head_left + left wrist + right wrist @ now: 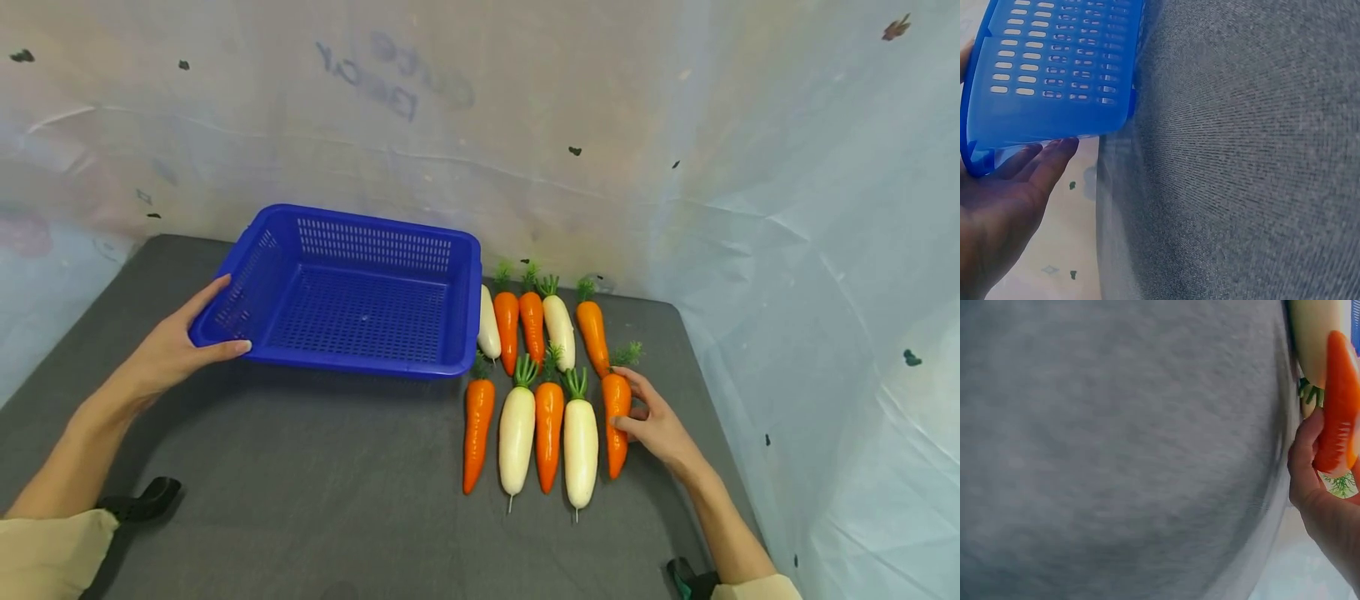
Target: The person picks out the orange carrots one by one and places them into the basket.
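A blue plastic basket [352, 308] has nothing inside it in the head view. My left hand [176, 342] grips its left end, thumb over the front rim and fingers along the side; the left wrist view shows the fingers [1054, 159] against the slotted wall. On the right, my right hand [656, 421] holds an orange carrot [617, 417] with green leaves between thumb and fingers. This carrot [1339, 406] also shows in the right wrist view, near a white radish [1311, 340]. Left of the held carrot lies another white radish [581, 450].
Carrots [477, 429] and white radishes [517, 437] lie in two rows on the grey table [315, 500]. The basket's right end partly covers a back-row radish [488, 325]. Behind the table hangs a pale plastic sheet [525, 100], which continues along the right side.
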Demonstrator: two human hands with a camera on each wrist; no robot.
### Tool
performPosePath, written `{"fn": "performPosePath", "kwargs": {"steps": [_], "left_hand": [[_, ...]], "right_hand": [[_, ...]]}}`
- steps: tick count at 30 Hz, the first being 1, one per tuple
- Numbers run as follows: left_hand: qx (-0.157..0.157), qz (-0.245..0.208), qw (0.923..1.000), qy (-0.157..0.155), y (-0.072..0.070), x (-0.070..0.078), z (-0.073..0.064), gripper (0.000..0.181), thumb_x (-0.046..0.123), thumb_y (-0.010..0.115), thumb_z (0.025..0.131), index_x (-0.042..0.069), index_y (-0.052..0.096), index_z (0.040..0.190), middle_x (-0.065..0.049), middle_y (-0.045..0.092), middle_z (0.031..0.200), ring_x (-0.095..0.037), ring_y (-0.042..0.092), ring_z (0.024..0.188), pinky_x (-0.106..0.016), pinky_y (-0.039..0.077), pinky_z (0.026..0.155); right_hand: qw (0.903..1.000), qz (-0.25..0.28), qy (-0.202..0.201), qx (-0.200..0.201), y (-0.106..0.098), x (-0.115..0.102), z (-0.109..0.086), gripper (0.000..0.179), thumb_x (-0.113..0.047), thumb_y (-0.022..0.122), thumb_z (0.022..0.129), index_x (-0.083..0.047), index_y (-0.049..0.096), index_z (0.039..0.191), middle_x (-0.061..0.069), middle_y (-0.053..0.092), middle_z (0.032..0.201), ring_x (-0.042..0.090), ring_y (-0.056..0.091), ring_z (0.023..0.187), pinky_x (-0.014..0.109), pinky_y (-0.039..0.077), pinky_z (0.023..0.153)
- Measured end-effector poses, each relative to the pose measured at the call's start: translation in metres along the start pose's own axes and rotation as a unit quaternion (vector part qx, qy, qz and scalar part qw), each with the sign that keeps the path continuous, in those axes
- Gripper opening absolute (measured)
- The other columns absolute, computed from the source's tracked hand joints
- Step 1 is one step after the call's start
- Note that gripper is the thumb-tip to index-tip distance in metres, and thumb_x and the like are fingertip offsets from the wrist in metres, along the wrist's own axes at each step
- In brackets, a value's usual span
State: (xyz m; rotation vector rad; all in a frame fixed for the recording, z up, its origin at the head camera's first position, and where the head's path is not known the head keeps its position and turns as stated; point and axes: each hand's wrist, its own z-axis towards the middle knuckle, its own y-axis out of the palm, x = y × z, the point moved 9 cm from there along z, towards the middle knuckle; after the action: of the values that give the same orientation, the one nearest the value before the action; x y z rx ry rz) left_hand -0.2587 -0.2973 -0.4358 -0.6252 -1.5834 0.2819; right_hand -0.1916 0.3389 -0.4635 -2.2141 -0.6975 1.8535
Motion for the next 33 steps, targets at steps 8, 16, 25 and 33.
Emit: {"fn": "performPosePath", "kwargs": {"steps": [8,16,25,33], "left_hand": [[0.003,-0.007,0.9999,-0.008,0.001,-0.002,0.001,0.100,0.026,0.069,0.095,0.040,-0.007,0.157,-0.031,0.001,0.161,-0.064,0.020,0.135,-0.078,0.023,0.100],[0.007,-0.014,0.9999,-0.005,0.002,0.000,0.002,0.101,0.025,0.071,0.094,0.042,-0.006,0.157,-0.028,0.001,0.162,-0.063,0.018,0.137,-0.078,0.022,0.101],[0.012,-0.016,0.9998,-0.006,0.002,0.002,0.001,0.100,0.027,0.070,0.094,0.043,-0.006,0.157,-0.029,-0.001,0.162,-0.063,0.016,0.137,-0.079,0.021,0.100],[0.001,-0.025,0.9997,-0.009,0.002,0.003,0.001,0.101,0.025,0.070,0.095,0.038,-0.007,0.158,-0.030,-0.001,0.161,-0.063,0.017,0.137,-0.079,0.023,0.100]], "right_hand": [[0.9997,0.001,-0.025,0.007,-0.003,-0.026,0.008,0.076,-0.007,0.064,0.095,-0.029,0.026,0.157,0.019,0.026,0.156,0.026,0.065,0.092,0.039,0.058,0.067],[0.9990,-0.007,-0.042,-0.013,0.003,-0.057,0.016,0.075,-0.009,0.064,0.095,-0.032,0.027,0.156,0.016,0.030,0.152,0.026,0.064,0.095,0.039,0.056,0.064],[0.9969,-0.016,-0.068,-0.036,0.020,-0.097,0.026,0.076,-0.014,0.067,0.095,-0.034,0.027,0.156,0.012,0.030,0.151,0.036,0.059,0.108,0.041,0.057,0.063],[0.9937,-0.047,-0.087,-0.053,0.038,-0.127,0.036,0.077,-0.019,0.069,0.095,-0.037,0.026,0.157,0.010,0.032,0.153,0.034,0.064,0.089,0.041,0.056,0.066]]}}
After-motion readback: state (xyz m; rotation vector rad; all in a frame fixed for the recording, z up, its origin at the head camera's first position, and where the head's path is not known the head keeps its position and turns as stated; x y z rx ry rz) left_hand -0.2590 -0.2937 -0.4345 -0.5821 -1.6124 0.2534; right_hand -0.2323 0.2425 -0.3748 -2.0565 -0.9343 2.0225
